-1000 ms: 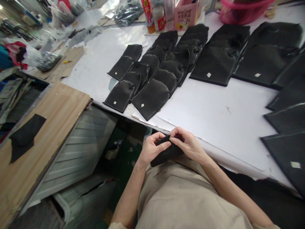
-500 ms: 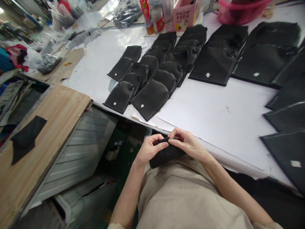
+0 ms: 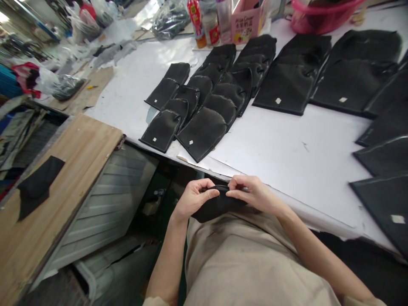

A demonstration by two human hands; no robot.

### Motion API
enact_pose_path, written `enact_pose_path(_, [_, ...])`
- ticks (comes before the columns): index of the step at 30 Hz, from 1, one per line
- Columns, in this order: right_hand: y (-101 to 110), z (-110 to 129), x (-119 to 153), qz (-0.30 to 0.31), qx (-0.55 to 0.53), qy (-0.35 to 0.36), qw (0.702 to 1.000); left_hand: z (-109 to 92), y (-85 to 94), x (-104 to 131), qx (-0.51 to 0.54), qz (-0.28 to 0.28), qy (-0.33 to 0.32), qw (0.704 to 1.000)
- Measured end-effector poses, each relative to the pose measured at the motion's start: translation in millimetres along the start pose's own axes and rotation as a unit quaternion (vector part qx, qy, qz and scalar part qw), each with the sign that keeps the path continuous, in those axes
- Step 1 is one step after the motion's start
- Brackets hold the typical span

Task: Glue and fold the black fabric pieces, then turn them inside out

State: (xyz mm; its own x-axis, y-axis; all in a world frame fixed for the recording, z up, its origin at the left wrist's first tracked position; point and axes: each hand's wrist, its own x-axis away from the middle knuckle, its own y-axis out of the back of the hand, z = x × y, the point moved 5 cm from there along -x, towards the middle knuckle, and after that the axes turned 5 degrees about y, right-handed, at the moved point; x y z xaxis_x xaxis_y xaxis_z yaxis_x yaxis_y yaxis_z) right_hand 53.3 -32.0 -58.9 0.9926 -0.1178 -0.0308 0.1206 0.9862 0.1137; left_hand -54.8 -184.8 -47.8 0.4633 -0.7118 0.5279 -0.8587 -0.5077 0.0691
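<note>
Between my hands, close to my lap at the table's front edge, is a black fabric piece [image 3: 216, 207]. My left hand [image 3: 195, 197] pinches its upper edge between thumb and fingers. A short way to the right, my right hand [image 3: 250, 193] pinches the same edge. The stretch of edge between the two thumbs shows as a thick, folded rim. Below the hands the piece hangs down against my beige clothing [image 3: 242, 259]; part of it is hidden behind the fingers.
Overlapping stacks of black sewn pieces [image 3: 204, 131] with small white tags lie on the white table [image 3: 287, 148]. Behind them stand a pink box [image 3: 245, 25], bottles and a pink basin [image 3: 325, 19]. At left, another black piece [image 3: 40, 185] lies on a wooden board [image 3: 86, 140].
My hands have moved apart: the left shifted left, the right slightly right. The black piece's edge is now stretched between them, where before the fingertips met.
</note>
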Motion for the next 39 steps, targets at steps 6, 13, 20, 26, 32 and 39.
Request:
enact_pose_path(6, [0,-4,1,-0.024,0.009,-0.012,1.000,2,5.4,1,0.020,-0.003,-0.015,1.000])
enact_pose_path(13, [-3,-2,-5,-0.051,0.000,-0.007,0.999,7,12.1,4,0.120,0.010,-0.074,0.990])
enact_pose_path(20, [31,-15,14,-0.065,-0.026,-0.039,0.997,11,31.5,15,0.195,-0.079,-0.107,0.972])
enact_pose_path(26, [26,-34,27,-0.125,-0.191,-0.084,0.970,20,41.3,17,0.233,-0.153,-0.113,0.954])
enact_pose_path(32, [-2,-49,24,-0.258,-0.396,-0.199,0.859,29,29.6,21,0.295,-0.245,-0.136,0.913])
enact_pose_path(39, [1,-48,20,-0.252,-0.408,-0.227,0.848,32,29.5,23,0.284,-0.245,-0.113,0.920])
